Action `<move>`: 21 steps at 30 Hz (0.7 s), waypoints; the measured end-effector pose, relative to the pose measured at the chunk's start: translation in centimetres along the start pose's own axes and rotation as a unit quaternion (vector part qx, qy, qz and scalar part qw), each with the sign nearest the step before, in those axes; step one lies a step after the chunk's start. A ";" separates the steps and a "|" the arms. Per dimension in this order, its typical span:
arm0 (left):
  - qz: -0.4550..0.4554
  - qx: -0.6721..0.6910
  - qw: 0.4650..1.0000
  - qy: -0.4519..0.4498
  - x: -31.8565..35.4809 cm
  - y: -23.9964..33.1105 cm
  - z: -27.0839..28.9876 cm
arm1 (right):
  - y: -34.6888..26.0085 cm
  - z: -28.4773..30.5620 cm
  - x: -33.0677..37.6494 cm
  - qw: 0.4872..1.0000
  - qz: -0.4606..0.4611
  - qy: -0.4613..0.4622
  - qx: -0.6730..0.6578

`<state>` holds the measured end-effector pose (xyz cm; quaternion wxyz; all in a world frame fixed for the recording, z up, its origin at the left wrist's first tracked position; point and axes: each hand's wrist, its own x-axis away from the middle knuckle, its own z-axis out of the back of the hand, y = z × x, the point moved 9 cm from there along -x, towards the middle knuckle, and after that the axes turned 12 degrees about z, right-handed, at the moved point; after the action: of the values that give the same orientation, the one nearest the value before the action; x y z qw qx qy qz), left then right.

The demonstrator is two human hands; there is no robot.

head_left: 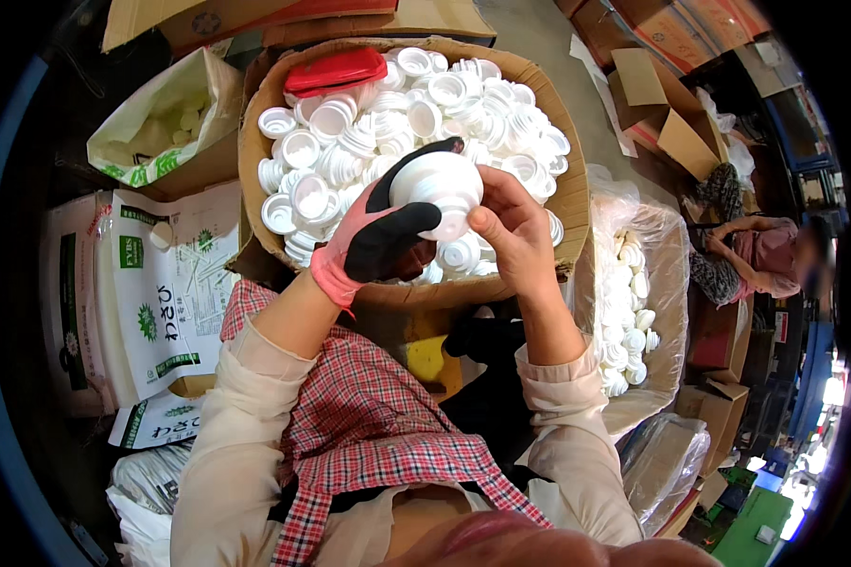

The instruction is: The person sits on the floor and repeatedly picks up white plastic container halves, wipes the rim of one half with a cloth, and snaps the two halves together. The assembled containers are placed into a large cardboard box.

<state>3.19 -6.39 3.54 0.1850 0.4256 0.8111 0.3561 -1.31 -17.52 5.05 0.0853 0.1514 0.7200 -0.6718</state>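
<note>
My left hand (378,236), in a pink and black glove, is closed around a white ribbed plastic piece (435,184), wide at the top and narrower below. My bare right hand (520,231) grips the same piece from the other side, thumb against its lower part and fingers behind. Both hands hold it just over a large cardboard box (567,222). Heaped in that box are many similar round white plastic pieces (496,109), some with open cup-like ends. On the heap's far left lies a red case (336,72). My palms hide part of the held piece.
To the right stands a box lined with clear plastic (667,283), holding more white pieces (624,350). A white sack (208,90) and printed white bags (184,283) are on the left. Farther right, a seated person (761,250) is near open cardboard boxes (686,137).
</note>
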 end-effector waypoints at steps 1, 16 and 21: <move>0.007 -0.015 1.000 -0.003 0.0 -0.3 0.1 | 0.1 0.4 -0.1 1.000 0.003 0.011 0.021; -0.081 -0.069 0.972 0.208 2.5 4.3 11.4 | 10.2 -2.1 0.7 0.882 -0.001 -0.250 0.400; -0.064 -0.131 0.967 0.210 3.1 4.0 11.1 | 13.3 -3.7 3.0 0.765 0.093 -0.302 0.561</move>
<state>10.34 2.37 -1.01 0.0870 0.2608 0.8037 0.5277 0.54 -12.88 -8.12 0.2600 0.0278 0.1343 -0.9558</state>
